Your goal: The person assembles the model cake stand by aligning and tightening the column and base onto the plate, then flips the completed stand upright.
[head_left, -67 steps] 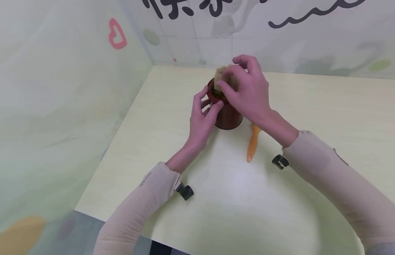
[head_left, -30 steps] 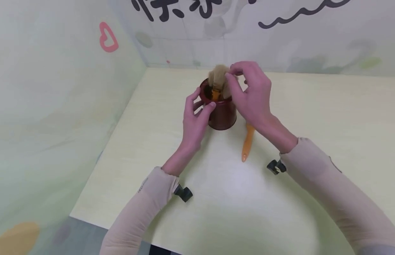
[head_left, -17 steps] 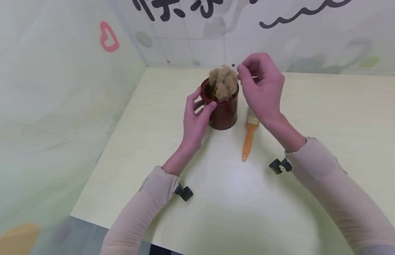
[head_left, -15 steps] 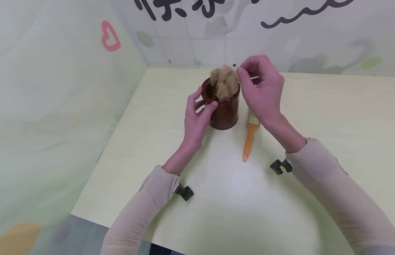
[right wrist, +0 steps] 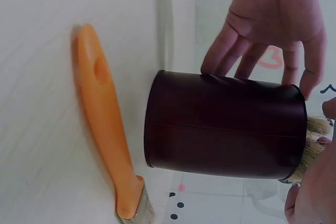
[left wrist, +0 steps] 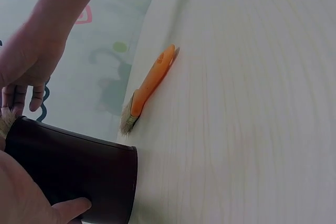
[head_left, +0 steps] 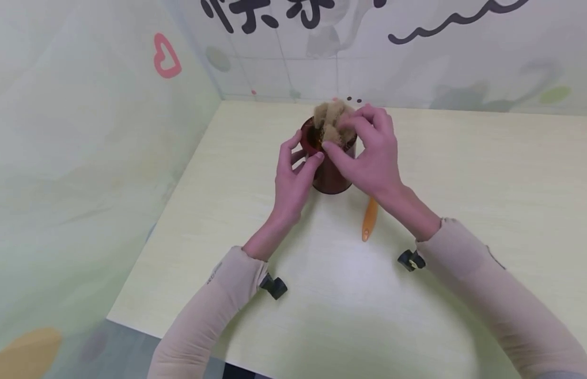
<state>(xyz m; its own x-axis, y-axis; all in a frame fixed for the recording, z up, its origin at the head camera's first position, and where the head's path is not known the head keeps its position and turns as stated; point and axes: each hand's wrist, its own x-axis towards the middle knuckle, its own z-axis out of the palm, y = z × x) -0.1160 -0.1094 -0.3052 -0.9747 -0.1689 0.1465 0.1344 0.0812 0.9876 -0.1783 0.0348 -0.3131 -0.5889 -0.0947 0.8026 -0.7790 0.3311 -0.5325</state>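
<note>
A dark red-brown cylindrical pot (head_left: 332,179) stands upright on the table, with several paintbrushes in it, bristles (head_left: 332,111) up. My left hand (head_left: 292,184) grips the pot at its left side near the rim, thumb in front. Above the rim my right hand (head_left: 376,158) has thumb and fingers curled round the bristle end of a paintbrush; the fingers partly cover it. Just right of the pot lies a loose paintbrush (right wrist: 105,124) with an orange handle. Its bristles are hidden under my right hand in the head view but show in the left wrist view.
The pale wood-grain table (head_left: 416,316) meets a printed wall (head_left: 416,68) close behind the pot and another printed wall (head_left: 85,158) on the left. Small black clips (head_left: 273,287) hang at both sleeve cuffs.
My right hand released the bristles and drew back to the right, uncovering the loose brush, then returned left and down onto the bristles. The left hand has kept its hold on the pot.
</note>
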